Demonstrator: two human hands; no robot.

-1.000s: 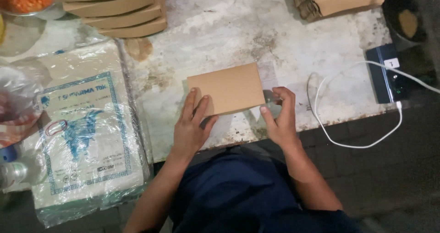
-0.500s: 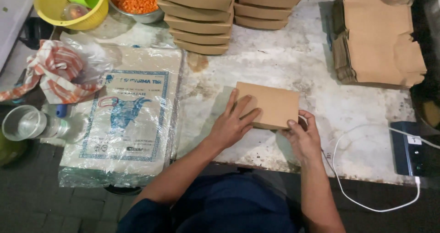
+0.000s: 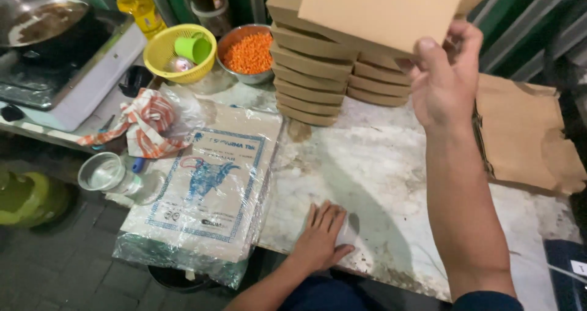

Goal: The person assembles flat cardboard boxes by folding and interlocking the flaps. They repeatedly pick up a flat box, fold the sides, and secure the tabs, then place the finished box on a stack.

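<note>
Folded brown cardboard box (image 3: 382, 8) sits at the top centre of the frame, held up in the air by the right hand (image 3: 443, 81) above a stack of similar boxes (image 3: 318, 72). The right hand's fingers (image 3: 428, 54) pinch the box's lower right corner, thumb on the near face and the other fingers curled behind it. The stack rises in two columns at the upper middle of the frame, standing on the stained white desk (image 3: 391, 182).

The left hand (image 3: 321, 237) lies flat at the lower centre, palm down on the desk near its front edge, fingers (image 3: 324, 216) stretched out and close together, holding nothing.

A plastic-wrapped pack of printed paper (image 3: 208, 188) lies just left of that hand, reaching over the desk's front edge. Above it, in the upper left, are a striped cloth (image 3: 147, 124), a yellow basket (image 3: 180, 51) with a green cup inside, and a metal bowl of orange grains (image 3: 247, 51). A pile of flat brown sheets (image 3: 526, 140) rests at the right side of the frame, well apart from the left hand.
</note>
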